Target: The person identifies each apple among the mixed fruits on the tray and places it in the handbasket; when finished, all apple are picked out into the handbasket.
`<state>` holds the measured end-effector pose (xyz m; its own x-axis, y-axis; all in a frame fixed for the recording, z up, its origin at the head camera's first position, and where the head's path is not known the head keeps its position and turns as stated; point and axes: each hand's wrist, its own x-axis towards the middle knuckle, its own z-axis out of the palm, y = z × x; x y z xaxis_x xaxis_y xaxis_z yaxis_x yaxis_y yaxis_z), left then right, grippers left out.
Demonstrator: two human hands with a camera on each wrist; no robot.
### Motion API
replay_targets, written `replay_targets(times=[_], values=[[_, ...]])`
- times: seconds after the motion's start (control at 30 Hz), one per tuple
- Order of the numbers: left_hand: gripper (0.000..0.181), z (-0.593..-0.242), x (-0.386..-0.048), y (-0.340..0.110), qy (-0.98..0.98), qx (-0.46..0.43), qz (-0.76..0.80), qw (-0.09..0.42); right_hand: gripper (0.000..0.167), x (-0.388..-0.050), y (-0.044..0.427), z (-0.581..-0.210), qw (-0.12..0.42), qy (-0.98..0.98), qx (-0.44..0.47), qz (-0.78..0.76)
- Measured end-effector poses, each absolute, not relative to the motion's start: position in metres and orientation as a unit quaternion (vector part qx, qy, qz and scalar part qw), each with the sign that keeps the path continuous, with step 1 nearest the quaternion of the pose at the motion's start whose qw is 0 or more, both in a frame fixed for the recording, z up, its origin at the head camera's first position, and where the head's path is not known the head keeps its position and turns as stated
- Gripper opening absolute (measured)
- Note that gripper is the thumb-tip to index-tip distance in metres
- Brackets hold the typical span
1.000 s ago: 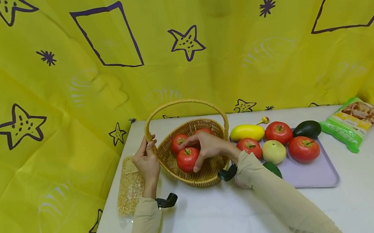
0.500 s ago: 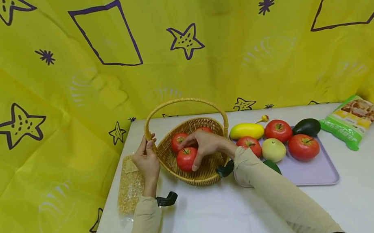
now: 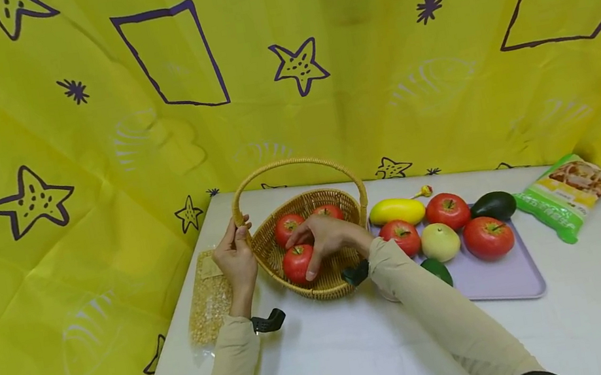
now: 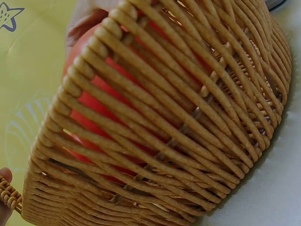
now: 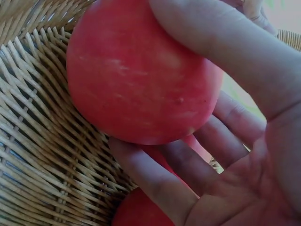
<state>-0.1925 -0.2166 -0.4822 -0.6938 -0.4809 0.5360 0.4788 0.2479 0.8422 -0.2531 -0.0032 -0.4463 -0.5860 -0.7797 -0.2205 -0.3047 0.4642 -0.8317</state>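
Note:
The wicker basket (image 3: 326, 290) stands tilted on the table with three red apples inside. At the left foot of its arched handle (image 3: 296, 161), my left hand (image 3: 236, 258) grips with curled fingers. My right hand (image 3: 326, 236) reaches into the basket over the front apple (image 3: 297, 264). In the right wrist view the thumb lies on that apple (image 5: 141, 70) and the fingers (image 5: 155, 181) curve along its other side. Behind it are a left apple (image 3: 288, 228) and a back apple (image 3: 328, 211). Through the weave (image 4: 155, 108), the left wrist view shows red.
Right of the basket, a lilac tray (image 3: 496, 287) bears several fruits, among them a pale round one (image 3: 440, 243) and a dark green one (image 3: 493, 206). A yellow fruit (image 3: 397, 212) lies by its back edge. A green bag (image 3: 570, 192) is far right; a grain bag (image 3: 207, 309) lies left.
The front apple has shifted slightly left and down within the basket, with my right hand round it. The right forearm has moved a little left, uncovering more of the back apple. My left hand stays put.

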Motion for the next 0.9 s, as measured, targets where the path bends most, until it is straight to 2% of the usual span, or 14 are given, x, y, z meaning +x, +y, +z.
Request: replay_targets(times=[0.67,0.9], values=[[0.03,-0.4829,-0.193,-0.2174,-0.692,-0.004,-0.607,0.39,0.069,-0.2561,-0.0065,-0.4496,0.31,0.802,-0.37,-0.352],[0.031,-0.4827,-0.1925,-0.2165,-0.694,0.004,-0.605,0.389,0.067,-0.2561,-0.0005,-0.4497,0.33,0.778,-0.376,-0.379]])
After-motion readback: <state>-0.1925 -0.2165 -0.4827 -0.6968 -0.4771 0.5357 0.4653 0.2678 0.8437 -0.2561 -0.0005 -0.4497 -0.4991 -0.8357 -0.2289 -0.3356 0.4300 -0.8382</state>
